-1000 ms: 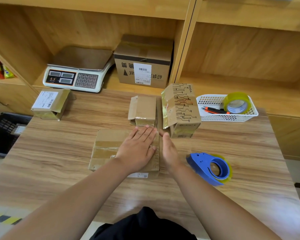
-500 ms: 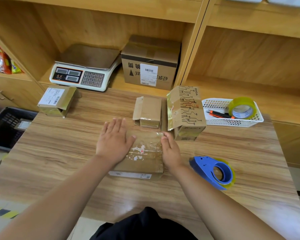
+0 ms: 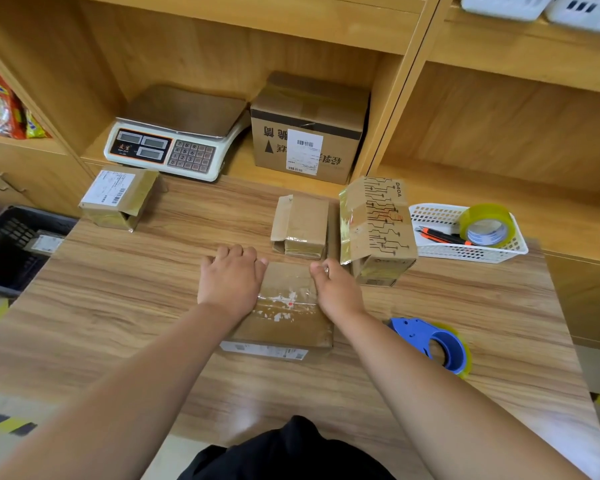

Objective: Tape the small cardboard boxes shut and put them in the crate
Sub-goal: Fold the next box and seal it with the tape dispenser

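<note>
A flat taped cardboard box (image 3: 284,320) lies in the middle of the wooden table (image 3: 118,306). My left hand (image 3: 231,280) grips its far left edge with the fingers curled over it. My right hand (image 3: 335,289) holds the far right edge, fingers curled. Behind them sit a small box (image 3: 300,225) and a taller printed box (image 3: 376,228). Another small box with a white label (image 3: 118,197) stands at the table's far left. A black crate (image 3: 11,247) sits on the floor left of the table. The blue tape dispenser (image 3: 435,342) lies to the right.
A white basket (image 3: 440,249) with a tape roll (image 3: 485,226) and an orange knife (image 3: 437,235) stands at the far right. On the shelf behind are a weighing scale (image 3: 177,133) and a large box (image 3: 309,128).
My left hand slid from the box's right part to its left edge and both hands curled round the far edge. The box looks turned, showing a side with torn label remains.
</note>
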### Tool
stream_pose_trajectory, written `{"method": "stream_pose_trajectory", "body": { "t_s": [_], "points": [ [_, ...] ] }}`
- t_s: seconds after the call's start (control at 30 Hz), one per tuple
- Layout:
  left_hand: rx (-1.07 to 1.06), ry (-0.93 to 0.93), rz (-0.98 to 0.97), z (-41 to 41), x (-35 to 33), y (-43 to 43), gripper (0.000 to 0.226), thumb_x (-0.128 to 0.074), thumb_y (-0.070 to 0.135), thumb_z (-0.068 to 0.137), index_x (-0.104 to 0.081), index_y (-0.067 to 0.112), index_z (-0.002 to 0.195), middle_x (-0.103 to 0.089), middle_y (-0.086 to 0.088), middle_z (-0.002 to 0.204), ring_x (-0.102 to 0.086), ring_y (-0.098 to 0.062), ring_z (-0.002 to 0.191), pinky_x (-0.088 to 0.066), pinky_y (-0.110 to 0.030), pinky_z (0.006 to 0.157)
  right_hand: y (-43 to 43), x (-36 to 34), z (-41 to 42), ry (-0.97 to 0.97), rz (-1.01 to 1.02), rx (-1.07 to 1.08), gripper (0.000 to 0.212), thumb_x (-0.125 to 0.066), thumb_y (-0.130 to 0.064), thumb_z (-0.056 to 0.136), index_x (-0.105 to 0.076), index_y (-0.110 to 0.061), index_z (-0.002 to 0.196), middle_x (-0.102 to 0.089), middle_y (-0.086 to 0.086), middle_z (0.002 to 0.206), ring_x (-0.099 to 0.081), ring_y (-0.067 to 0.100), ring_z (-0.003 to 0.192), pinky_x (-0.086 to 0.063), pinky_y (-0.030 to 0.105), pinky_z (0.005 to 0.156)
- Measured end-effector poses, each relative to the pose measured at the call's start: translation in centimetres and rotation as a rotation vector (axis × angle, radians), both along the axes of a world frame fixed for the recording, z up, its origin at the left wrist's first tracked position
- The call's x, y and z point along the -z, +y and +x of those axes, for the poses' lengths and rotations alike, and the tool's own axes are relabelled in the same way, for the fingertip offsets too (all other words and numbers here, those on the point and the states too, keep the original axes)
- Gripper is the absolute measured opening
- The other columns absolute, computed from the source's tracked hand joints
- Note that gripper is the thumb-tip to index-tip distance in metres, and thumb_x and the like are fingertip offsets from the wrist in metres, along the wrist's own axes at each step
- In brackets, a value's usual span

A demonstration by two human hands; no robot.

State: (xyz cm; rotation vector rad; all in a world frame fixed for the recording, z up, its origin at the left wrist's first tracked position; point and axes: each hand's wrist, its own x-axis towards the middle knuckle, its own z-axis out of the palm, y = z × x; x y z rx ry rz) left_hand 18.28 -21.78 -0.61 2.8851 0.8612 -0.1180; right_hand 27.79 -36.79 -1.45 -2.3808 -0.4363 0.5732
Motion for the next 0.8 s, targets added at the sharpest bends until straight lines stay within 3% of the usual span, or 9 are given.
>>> {"method": "stream_pose_trajectory", "body": {
  "t_s": [0.1,0.2,0.33,0.4,0.5,0.6,0.7,0.8],
  "points": [
    [-0.008,-0.001,-0.004,-0.1,0.0,0.0,0.059,-0.016,0.057,0.096,-0.055,0.019,0.117,-0.057,-0.004,0.122,-0.045,-0.024,0.117,-0.035,-0.043,0.094,0.1,-0.2,-0.2,0.002,0.026,0.04,0.038,-0.027,-0.039,0.103,-0.056,-0.015,0.11,-0.057,0.0,0.089,-0.058,0.023,0.091,-0.035,0.029,0.067],
    [-0.005,0.015,0.004,-0.2,-0.1,0.0,0.067,-0.02,0.069,0.09,-0.054,0.019,0.12,-0.056,-0.004,0.125,-0.044,-0.024,0.12,-0.035,-0.043,0.095,0.1,0.1,-0.2,0.069,0.052,0.084,0.042,-0.03,-0.043,0.102,-0.056,-0.013,0.118,-0.062,0.006,0.11,-0.057,0.025,0.106,-0.037,0.029,0.076],
    [0.002,0.0,0.011,-0.2,-0.1,0.1,0.059,-0.02,0.061,0.095,-0.054,0.018,0.116,-0.057,-0.003,0.122,-0.044,-0.023,0.117,-0.034,-0.041,0.09,0.1,0.3,-0.7,0.133,0.065,0.099,0.076,-0.055,-0.067,0.079,-0.05,-0.012,0.129,-0.06,0.007,0.126,-0.057,0.027,0.114,-0.048,0.04,0.092],
    [0.003,-0.003,0.013,-0.2,0.0,0.1,0.055,-0.018,0.055,0.098,-0.055,0.018,0.115,-0.057,-0.002,0.12,-0.045,-0.023,0.116,-0.034,-0.041,0.089,0.3,0.4,-0.6,0.11,0.049,0.109,0.073,-0.062,-0.061,0.079,-0.049,-0.011,0.13,-0.06,0.009,0.125,-0.058,0.028,0.112,-0.048,0.041,0.092],
    [-0.003,-0.012,-0.022,-0.3,-0.2,0.3,0.048,-0.021,0.045,0.101,-0.056,0.017,0.116,-0.058,-0.002,0.12,-0.045,-0.022,0.117,-0.035,-0.041,0.092,0.5,0.5,-0.5,0.08,0.024,0.085,0.061,-0.057,-0.053,0.088,-0.049,-0.009,0.129,-0.06,0.007,0.11,-0.057,0.027,0.107,-0.044,0.033,0.083],
    [0.001,-0.083,-0.165,-0.8,-0.5,1.3,0.039,-0.031,0.035,0.102,-0.046,0.013,0.131,-0.054,-0.008,0.13,-0.043,-0.025,0.122,-0.035,-0.043,0.098,0.5,0.6,-0.6,0.065,0.025,0.08,0.046,-0.053,-0.048,0.092,-0.053,-0.009,0.116,-0.05,0.005,0.096,-0.05,0.021,0.092,-0.033,0.028,0.074],
    [0.014,-0.216,-0.399,-2.4,-0.9,2.6,0.055,-0.044,0.026,0.099,-0.022,0.011,0.148,-0.031,-0.009,0.15,-0.035,-0.028,0.134,-0.034,-0.042,0.106,0.7,0.5,-0.7,0.051,0.056,0.096,0.039,-0.05,-0.043,0.095,-0.056,-0.008,0.113,-0.058,0.01,0.104,-0.054,0.026,0.1,-0.033,0.028,0.075],
    [-0.184,-0.273,-0.64,-4.6,0.0,3.5,0.067,-0.048,0.033,0.097,-0.014,0.012,0.15,-0.025,-0.011,0.153,-0.033,-0.03,0.137,-0.032,-0.042,0.109,0.8,0.4,-0.9,0.029,0.05,0.098,0.038,-0.044,-0.041,0.098,-0.055,-0.008,0.112,-0.055,0.003,0.097,-0.053,0.024,0.096,-0.034,0.029,0.073]
  ]
}}
